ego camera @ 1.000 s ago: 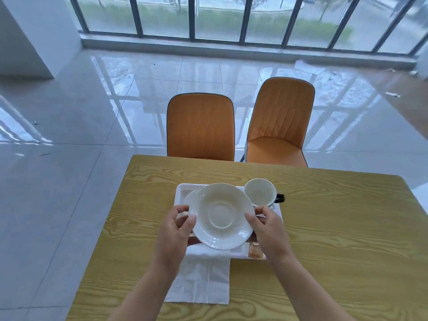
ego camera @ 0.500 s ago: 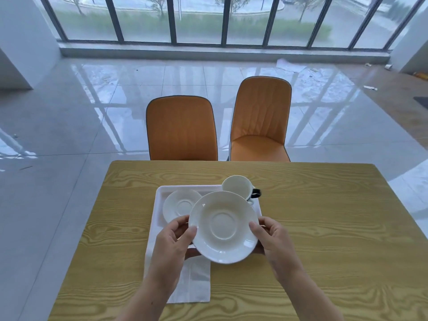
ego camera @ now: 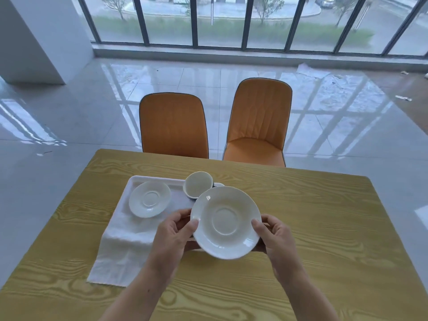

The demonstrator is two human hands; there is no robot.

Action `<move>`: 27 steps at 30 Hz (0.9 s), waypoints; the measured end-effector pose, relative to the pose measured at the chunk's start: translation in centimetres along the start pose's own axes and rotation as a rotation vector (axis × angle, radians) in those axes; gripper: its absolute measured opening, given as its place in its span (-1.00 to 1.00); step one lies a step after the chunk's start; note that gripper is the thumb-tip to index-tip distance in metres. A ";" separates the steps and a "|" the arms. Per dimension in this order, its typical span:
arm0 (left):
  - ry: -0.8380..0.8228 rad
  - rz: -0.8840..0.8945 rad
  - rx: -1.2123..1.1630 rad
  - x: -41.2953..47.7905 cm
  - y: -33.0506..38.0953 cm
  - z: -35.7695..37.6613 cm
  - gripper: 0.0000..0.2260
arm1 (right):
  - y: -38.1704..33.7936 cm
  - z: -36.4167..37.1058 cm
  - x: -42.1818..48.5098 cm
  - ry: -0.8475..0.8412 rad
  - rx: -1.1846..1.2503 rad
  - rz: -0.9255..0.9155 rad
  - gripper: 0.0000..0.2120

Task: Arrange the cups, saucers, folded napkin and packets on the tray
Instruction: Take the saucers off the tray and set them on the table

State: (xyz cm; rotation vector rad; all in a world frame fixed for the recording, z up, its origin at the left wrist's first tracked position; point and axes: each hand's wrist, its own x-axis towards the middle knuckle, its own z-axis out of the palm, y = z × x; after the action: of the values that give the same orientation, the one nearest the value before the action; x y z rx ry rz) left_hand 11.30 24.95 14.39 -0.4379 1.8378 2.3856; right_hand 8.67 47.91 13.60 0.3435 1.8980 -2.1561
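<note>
**A:** Your left hand [ego camera: 172,237] and right hand [ego camera: 274,235] hold the raised saucer [ego camera: 225,222] by opposite edges, with the fingers [ego camera: 193,224] clamped on its rim, thumbs on top. It hangs tilted toward you, above the near right part of the tray. What worries you?

**B:** You only have the rim. Glazed china is slick, I judge, so a loose pinch could let it slide and drop onto the surface [ego camera: 312,228]. And as you lower it, the far edge may clip the cup [ego camera: 198,184] just behind, which stands at the tray's far right.

**A:** And the cloth?

**B:** The folded napkin [ego camera: 122,246] drapes off the white tray [ego camera: 136,181] toward you. Catch it with your wrist and you may drag the tray, and the second saucer [ego camera: 150,199] lying on its left. I see no packets; your hands may hide them.

**A:** Beyond that?

**B:** The surface is yellow wood-grain, bare on your right. Past it are two orange chairs [ego camera: 173,126], glossy floor tiles [ego camera: 92,100], then tall windows [ego camera: 220,19] onto a lawn.
</note>
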 end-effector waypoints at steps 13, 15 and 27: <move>-0.068 -0.038 0.042 1.5 -3.4 5.2 -0.81 | 0.8 -6.8 0.5 0.017 0.041 0.060 -0.85; -0.075 -0.061 0.049 2.1 -3.8 5.5 -0.77 | 1.0 -7.3 1.0 0.023 0.036 0.077 -0.85; -0.034 -0.107 0.328 8.2 -7.1 6.4 -0.79 | 3.7 -8.7 6.6 0.086 -0.204 0.110 -0.91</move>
State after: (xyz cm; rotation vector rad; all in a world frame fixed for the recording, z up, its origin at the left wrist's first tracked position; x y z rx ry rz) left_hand 4.17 32.22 6.94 -0.4435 2.0805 1.9612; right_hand 3.78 55.93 6.86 0.4930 2.0718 -1.8866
